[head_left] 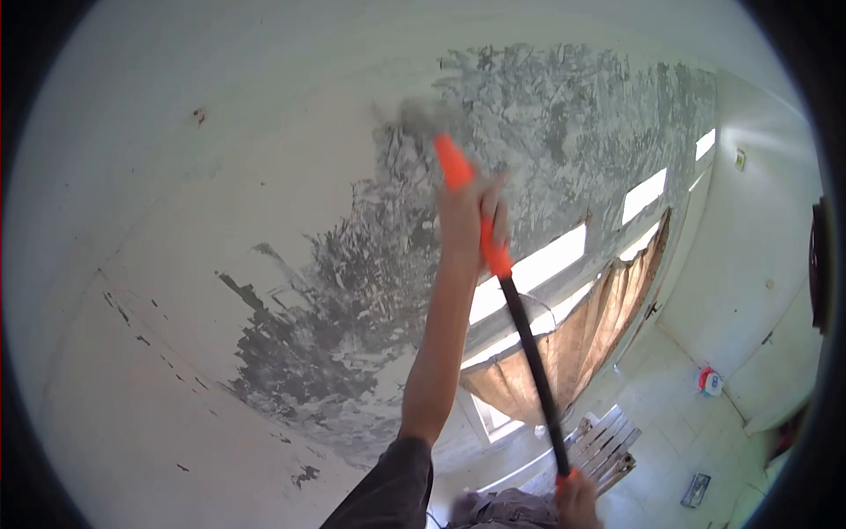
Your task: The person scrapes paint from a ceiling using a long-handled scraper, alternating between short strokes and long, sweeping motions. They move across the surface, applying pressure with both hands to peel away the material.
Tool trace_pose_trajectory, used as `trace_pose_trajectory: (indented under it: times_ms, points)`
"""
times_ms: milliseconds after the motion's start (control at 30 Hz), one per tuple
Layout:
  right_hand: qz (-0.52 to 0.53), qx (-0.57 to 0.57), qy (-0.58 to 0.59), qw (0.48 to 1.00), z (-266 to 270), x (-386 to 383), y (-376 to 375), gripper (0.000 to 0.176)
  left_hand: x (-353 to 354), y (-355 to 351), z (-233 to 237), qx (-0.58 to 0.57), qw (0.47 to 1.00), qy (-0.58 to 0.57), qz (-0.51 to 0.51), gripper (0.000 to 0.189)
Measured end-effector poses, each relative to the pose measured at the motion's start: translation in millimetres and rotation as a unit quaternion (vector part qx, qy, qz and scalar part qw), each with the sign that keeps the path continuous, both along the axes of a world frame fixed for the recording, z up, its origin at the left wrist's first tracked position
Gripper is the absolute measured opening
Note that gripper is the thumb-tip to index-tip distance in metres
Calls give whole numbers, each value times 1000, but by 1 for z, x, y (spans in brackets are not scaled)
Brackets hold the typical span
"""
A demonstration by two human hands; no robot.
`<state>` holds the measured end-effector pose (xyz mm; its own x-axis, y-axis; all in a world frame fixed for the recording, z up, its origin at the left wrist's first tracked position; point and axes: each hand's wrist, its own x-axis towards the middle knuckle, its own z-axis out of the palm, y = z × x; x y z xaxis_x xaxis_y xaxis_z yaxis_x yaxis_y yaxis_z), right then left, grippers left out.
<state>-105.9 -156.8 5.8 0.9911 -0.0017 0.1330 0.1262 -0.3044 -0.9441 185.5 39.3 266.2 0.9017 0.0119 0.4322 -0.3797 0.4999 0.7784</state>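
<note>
My left hand (pixel 467 216) is raised, its fingers wrapped round the upper orange grip of a long-handled tool (pixel 533 353) with a black shaft. Low in the view, my right hand (pixel 577 502) holds the orange lower end of the same shaft. The tool's head (pixel 427 115) is blurred and lies over the patchy grey wall (pixel 564 123), where the pale coating is partly off. Whether the head touches the surface cannot be made out.
Brown curtain (pixel 573 353) hangs by bright window openings (pixel 529 273) to the right. Below stands a slatted wooden piece (pixel 604 445). A red and white container (pixel 709 382) and a dark flat object (pixel 695 490) lie on the tiled floor (pixel 652 441).
</note>
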Motion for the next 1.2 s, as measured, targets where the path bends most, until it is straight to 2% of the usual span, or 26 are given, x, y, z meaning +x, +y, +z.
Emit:
trace_pose_trajectory:
  times_ms: [33,100,167,200,333,433,533,567,633,733,867,933,1033,1100,1200]
  points:
    - [-1,-10,29,1000,10,10,-13,63,2,-5,16,-14,1000,8,-1,21]
    - [2,-1,30,1000,45,13,-12,61,-6,-5,7,-23,999,18,22,22]
    - [28,67,65,995,40,-9,-11,57,-11,-9,14,-24,999,-6,30,22]
    - [40,77,96,992,61,-17,-9,56,-17,-6,8,-37,999,2,25,21]
    - [46,57,65,995,34,-22,-18,55,-30,11,-24,-45,998,33,23,22]
    - [18,-8,3,1000,26,-12,-14,54,-26,11,-7,-38,998,54,21,22]
    - [-21,-18,15,1000,53,-5,-34,56,-21,-1,13,-44,998,43,18,21]
    - [7,10,44,999,68,-9,-39,55,-24,-1,9,-47,997,54,19,21]
    - [27,14,24,999,65,-18,-35,54,-29,-2,11,-62,997,26,23,21]
    - [69,87,98,989,43,-40,-21,49,-26,7,-31,-48,998,30,36,20]
    - [45,48,94,993,2,-44,-12,49,-47,15,-57,-36,996,64,53,20]
    - [18,9,30,999,-8,-30,-8,53,-37,17,-46,-25,997,57,49,20]
    - [17,6,34,999,33,-1,-11,55,-1,13,-14,-48,999,16,3,17]
    - [-6,37,41,998,32,-3,3,56,7,9,36,32,998,-50,4,15]
    - [12,75,57,995,59,-3,5,55,-5,3,29,32,998,-11,45,16]
